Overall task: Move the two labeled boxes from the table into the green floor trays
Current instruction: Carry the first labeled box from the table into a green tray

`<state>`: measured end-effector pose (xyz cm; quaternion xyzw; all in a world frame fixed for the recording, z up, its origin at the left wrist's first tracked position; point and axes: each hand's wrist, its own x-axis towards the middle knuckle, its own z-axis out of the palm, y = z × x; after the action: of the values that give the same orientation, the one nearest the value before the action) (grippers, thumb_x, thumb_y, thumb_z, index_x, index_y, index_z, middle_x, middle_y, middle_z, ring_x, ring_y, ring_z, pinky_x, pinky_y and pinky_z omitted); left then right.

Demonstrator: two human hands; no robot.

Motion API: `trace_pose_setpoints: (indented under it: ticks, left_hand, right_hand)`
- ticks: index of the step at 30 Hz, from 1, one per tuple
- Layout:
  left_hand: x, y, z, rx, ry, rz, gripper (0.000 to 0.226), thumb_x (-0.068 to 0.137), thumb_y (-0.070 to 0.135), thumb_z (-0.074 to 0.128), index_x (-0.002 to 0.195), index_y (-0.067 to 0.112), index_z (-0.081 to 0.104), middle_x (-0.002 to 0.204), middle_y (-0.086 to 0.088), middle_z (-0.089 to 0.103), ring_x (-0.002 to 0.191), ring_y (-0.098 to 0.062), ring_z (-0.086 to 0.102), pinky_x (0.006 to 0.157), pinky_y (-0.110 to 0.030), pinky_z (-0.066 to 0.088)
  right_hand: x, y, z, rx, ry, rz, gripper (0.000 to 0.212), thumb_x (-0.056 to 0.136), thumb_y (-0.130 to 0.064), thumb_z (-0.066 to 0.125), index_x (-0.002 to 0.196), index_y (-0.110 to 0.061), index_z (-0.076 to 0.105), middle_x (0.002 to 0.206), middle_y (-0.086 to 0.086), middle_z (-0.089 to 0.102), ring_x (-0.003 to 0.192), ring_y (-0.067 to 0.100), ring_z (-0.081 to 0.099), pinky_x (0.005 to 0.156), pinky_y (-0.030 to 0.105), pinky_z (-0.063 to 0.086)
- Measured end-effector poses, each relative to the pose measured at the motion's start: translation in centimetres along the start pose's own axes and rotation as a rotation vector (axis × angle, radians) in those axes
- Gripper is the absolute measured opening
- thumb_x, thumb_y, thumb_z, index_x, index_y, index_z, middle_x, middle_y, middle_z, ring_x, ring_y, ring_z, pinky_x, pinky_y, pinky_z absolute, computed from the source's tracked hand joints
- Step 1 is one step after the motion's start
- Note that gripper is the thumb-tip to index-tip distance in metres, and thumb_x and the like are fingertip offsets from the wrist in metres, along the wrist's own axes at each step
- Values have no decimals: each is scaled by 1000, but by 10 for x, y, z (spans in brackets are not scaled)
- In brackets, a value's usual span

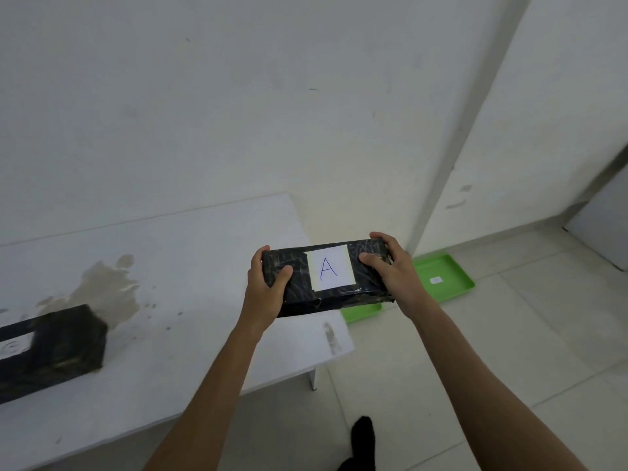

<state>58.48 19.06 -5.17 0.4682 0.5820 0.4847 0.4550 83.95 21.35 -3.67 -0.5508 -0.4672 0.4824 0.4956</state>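
- While both bare arms reach forward, the left hand (268, 283) clamps the left end of a black, tape-wrapped rectangular box (326, 278), thumb on top and fingers curled round the far edge.
- At the opposite end the right hand (390, 266) grips the same box in the same way.
- That box is held in the air over the right corner of the white table (190, 260), with a white paper label (331, 268) bearing a blue letter A facing up.
- A second black wrapped box (51, 348) lies on the table at the far left, its own white label partly cut off by the frame edge.
- On the pale tiled floor beyond, a bright green plastic tray (448, 277) with a small white tag inside sits by the wall corner.
- Another green tray (362, 311) shows just beneath the held box, mostly hidden.
- A black-socked foot (362, 440) stands on the tiles below.
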Motion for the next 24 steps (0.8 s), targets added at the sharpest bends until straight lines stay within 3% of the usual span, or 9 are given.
trace_pose_setpoints:
  ticks: [4, 8, 11, 15, 19, 22, 24]
  left_hand:
    - [52, 7, 54, 2, 43, -31, 58, 93, 36, 62, 144, 34, 35, 136, -6, 53, 118, -21, 60, 98, -43, 53]
    - [99, 16, 108, -11, 84, -43, 57, 93, 33, 62, 144, 34, 36, 136, -7, 54, 116, -20, 61, 91, -33, 53]
    - [126, 21, 135, -6, 90, -47, 60, 94, 32, 62, 146, 31, 35, 137, -7, 53, 117, -20, 60, 95, -33, 52]
    - [163, 26, 165, 2, 103, -43, 63, 94, 32, 62, 149, 28, 32, 140, -7, 51, 120, -19, 59, 90, -27, 50]
    - [197, 24, 192, 15, 133, -49, 67, 94, 30, 63, 152, 26, 29, 145, -8, 48, 126, -21, 56, 102, -37, 50]
    - [220, 18, 213, 44, 172, -50, 68, 95, 30, 62, 153, 24, 27, 151, -6, 43, 130, -18, 51, 92, -19, 50]
    - [232, 12, 227, 58, 217, -69, 69, 95, 31, 61, 154, 25, 26, 152, -4, 41, 129, -15, 50, 83, -9, 45]
  right_hand:
    - [70, -4, -38, -17, -33, 17, 47, 86, -20, 77, 130, -28, 61, 125, 9, 64, 100, 16, 68, 74, 23, 59]
    - [136, -8, -76, -27, -51, 33, 49, 86, -21, 77, 132, -28, 60, 123, 6, 65, 94, 8, 69, 69, 20, 58]
    - [170, -12, -94, -48, -64, 35, 50, 87, -21, 77, 133, -26, 58, 123, 7, 64, 96, 11, 68, 70, 19, 58]
    - [218, -9, -113, -54, -96, 43, 51, 89, -22, 75, 137, -26, 55, 124, 7, 62, 107, 21, 67, 82, 32, 62]
    - [263, 4, -129, -98, -117, 49, 59, 91, -30, 72, 145, -30, 48, 129, 2, 58, 118, 24, 63, 96, 42, 58]
    - [294, 19, -141, -98, -149, 73, 62, 96, -29, 67, 152, -27, 40, 135, 7, 59, 120, 23, 63, 98, 40, 57]
    - [311, 31, -148, -79, -192, 99, 59, 99, -22, 63, 153, -23, 38, 133, 11, 63, 114, 20, 67, 92, 32, 59]
